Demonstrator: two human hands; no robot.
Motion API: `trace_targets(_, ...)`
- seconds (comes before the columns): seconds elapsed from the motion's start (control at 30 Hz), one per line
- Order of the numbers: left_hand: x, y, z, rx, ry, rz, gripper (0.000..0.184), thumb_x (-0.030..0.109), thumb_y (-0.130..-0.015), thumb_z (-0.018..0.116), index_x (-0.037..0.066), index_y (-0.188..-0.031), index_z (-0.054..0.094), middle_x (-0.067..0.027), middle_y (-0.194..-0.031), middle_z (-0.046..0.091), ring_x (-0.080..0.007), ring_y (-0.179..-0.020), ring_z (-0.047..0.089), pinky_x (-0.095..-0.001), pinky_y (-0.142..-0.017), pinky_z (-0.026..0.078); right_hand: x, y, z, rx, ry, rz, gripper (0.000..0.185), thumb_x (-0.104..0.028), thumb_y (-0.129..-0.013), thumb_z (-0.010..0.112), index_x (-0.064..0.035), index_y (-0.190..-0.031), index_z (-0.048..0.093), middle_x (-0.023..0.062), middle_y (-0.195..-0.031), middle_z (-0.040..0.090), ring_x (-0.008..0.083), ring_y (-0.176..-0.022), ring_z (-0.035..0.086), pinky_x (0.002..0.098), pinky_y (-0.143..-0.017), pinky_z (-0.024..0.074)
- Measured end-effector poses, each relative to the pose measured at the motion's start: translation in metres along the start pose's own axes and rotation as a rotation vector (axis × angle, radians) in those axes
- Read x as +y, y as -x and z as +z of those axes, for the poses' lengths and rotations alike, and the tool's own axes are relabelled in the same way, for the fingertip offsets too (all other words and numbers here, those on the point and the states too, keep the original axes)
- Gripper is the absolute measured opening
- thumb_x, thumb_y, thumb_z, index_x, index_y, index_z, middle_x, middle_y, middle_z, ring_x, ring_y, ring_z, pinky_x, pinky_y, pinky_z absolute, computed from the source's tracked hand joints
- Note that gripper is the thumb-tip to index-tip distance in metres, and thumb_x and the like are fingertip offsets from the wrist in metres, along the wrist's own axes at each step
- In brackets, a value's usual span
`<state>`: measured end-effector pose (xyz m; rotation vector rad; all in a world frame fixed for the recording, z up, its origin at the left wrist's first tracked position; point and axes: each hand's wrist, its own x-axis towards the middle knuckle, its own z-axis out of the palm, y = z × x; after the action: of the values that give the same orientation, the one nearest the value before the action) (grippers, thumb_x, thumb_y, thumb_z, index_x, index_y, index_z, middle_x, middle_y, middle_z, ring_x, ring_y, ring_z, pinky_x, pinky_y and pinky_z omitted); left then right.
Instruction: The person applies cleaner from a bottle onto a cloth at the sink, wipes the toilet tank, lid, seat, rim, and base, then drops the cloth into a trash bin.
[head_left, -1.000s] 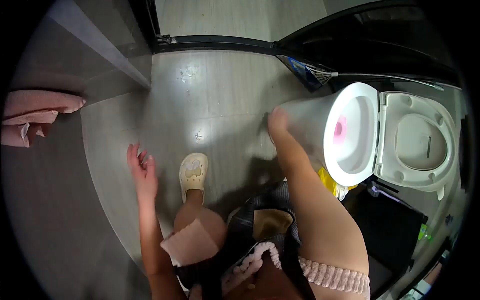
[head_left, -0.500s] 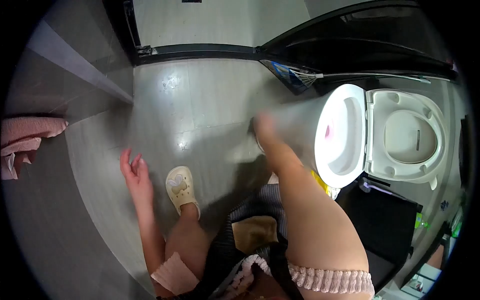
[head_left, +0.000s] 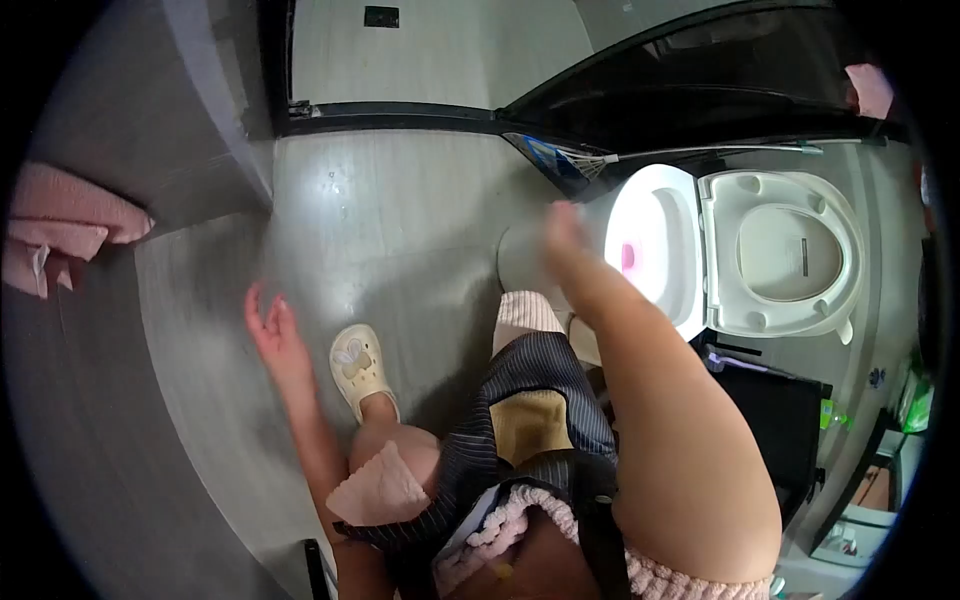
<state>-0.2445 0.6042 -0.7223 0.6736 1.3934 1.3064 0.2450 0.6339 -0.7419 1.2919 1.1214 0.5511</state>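
My left hand (head_left: 275,330) hangs over the floor at the left, fingers loosely curled and apart, with nothing in it. Below and to its right is a cream clog (head_left: 358,362) on a foot. My right hand (head_left: 566,240), smeared by motion, is in front of the toilet bowl (head_left: 650,185); its fingers cannot be made out, nor whether it touches the bowl. The toilet seat (head_left: 850,255) is raised. A pink patch (head_left: 628,257) shows inside the bowl. A dark pinstriped apron (head_left: 545,365) with a tan patch (head_left: 530,425) covers the lap.
A white-handled tool (head_left: 595,162) lies along the black-framed glass door (head_left: 690,75). A pink towel (head_left: 75,205) hangs at the left. Right of my arm stands a black box-like item (head_left: 765,425), with a purple-handled brush (head_left: 745,365) by it. A drain (head_left: 381,17) lies beyond the threshold.
The view has shifted, so the toilet sits farther left. My right hand has come nearer the bowl. My left hand keeps its loose, open pose. More of the apron shows.
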Motion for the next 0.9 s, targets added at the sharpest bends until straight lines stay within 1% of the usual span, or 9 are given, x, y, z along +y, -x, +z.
trace_targets(0.13, -0.005, 0.006, -0.009, 0.045, -0.005, -0.013, 0.051, 0.014, -0.102, 0.054, 0.008, -0.148, 0.034, -0.0106, -0.146, 0.043, -0.0194, -0.125, 0.05, -0.0314, -0.104, 0.038, 0.053, -0.039, -0.018, -0.036, 0.416, 0.329, 0.011, 0.005, -0.078, 0.058, -0.0059, -0.08, 0.058, 0.0092, -0.08, 0.054, 0.0174, -0.076, 0.055, 0.0339, -0.051, 0.0411)
trace_targets(0.23, 0.0, 0.011, -0.013, 0.075, -0.018, 0.01, 0.051, 0.015, -0.102, 0.054, 0.01, -0.148, 0.035, -0.0108, -0.147, 0.043, -0.02, -0.126, 0.049, -0.0322, -0.105, 0.037, -0.015, -0.057, 0.044, -0.05, 0.321, 0.143, 0.021, 0.003, -0.079, 0.06, -0.0033, -0.098, 0.066, 0.0114, -0.09, 0.057, 0.0195, -0.069, 0.047, 0.0329, -0.05, 0.0365)
trace_targets(0.33, 0.0, 0.01, -0.017, 0.048, -0.01, -0.01, 0.051, 0.015, -0.102, 0.054, 0.01, -0.149, 0.034, -0.0131, -0.147, 0.044, -0.0212, -0.127, 0.049, -0.0329, -0.106, 0.037, -0.078, 0.019, 0.033, -0.023, 0.026, -0.159, 0.022, 0.001, -0.08, 0.061, -0.0041, -0.101, 0.065, 0.0109, -0.093, 0.057, 0.0197, -0.071, 0.049, 0.0328, -0.048, 0.0369)
trace_targets(0.4, -0.012, 0.003, -0.023, 0.092, -0.035, 0.073, 0.05, 0.021, -0.101, 0.056, 0.01, -0.146, 0.04, -0.0067, -0.14, 0.049, -0.0194, -0.122, 0.052, -0.0356, -0.103, 0.041, -0.086, 0.044, 0.023, -0.004, -0.071, -0.256, 0.023, 0.0, -0.08, 0.061, -0.0046, -0.102, 0.065, 0.0106, -0.095, 0.057, 0.0199, -0.073, 0.05, 0.0328, -0.047, 0.0371)
trace_targets(0.53, -0.012, 0.009, -0.022, 0.086, -0.054, -0.006, 0.05, 0.02, -0.101, 0.056, 0.011, -0.147, 0.04, -0.0067, -0.137, 0.052, -0.019, -0.122, 0.052, -0.036, -0.103, 0.041, -0.012, -0.011, 0.014, -0.035, 0.011, -0.105, 0.025, -0.003, -0.081, 0.061, -0.0055, -0.106, 0.064, 0.0099, -0.099, 0.057, 0.0202, -0.076, 0.052, 0.0328, -0.045, 0.0376)
trace_targets(0.63, -0.007, 0.014, -0.01, 0.074, -0.081, -0.036, 0.05, 0.019, -0.1, 0.057, 0.011, -0.146, 0.04, -0.0087, -0.137, 0.052, -0.0187, -0.122, 0.052, -0.0364, -0.103, 0.041, -0.021, -0.031, 0.025, -0.096, 0.111, 0.073, 0.027, -0.004, -0.082, 0.061, -0.0063, -0.109, 0.064, 0.0094, -0.102, 0.057, 0.0204, -0.079, 0.054, 0.0327, -0.043, 0.038)
trace_targets(0.73, -0.004, 0.014, -0.005, 0.072, -0.039, -0.006, 0.051, 0.019, -0.1, 0.058, 0.011, -0.146, 0.04, -0.0091, -0.135, 0.053, -0.0188, -0.122, 0.052, -0.0356, -0.103, 0.041, -0.068, -0.004, 0.041, -0.079, 0.036, -0.07, 0.029, -0.006, -0.083, 0.061, -0.007, -0.111, 0.063, 0.0089, -0.106, 0.057, 0.0206, -0.081, 0.056, 0.0327, -0.042, 0.0383)
trace_targets(0.8, -0.002, 0.014, -0.011, 0.062, 0.019, -0.021, 0.053, 0.015, -0.101, 0.055, 0.014, -0.15, 0.034, -0.0203, -0.139, 0.051, -0.0219, -0.128, 0.048, -0.0337, -0.108, 0.036, -0.081, 0.019, 0.034, -0.082, -0.063, -0.221, 0.03, -0.008, -0.083, 0.061, -0.0075, -0.113, 0.063, 0.0085, -0.108, 0.057, 0.0207, -0.083, 0.057, 0.0327, -0.041, 0.0386)
trace_targets(0.9, 0.003, 0.022, -0.025, 0.089, -0.026, -0.041, 0.052, 0.014, -0.101, 0.055, 0.013, -0.149, 0.034, -0.0192, -0.137, 0.053, -0.0211, -0.128, 0.049, -0.0328, -0.107, 0.036, -0.056, 0.01, 0.027, -0.054, -0.077, -0.245, 0.032, -0.01, -0.084, 0.061, -0.0082, -0.116, 0.062, 0.008, -0.111, 0.057, 0.021, -0.085, 0.059, 0.0327, -0.039, 0.0389)
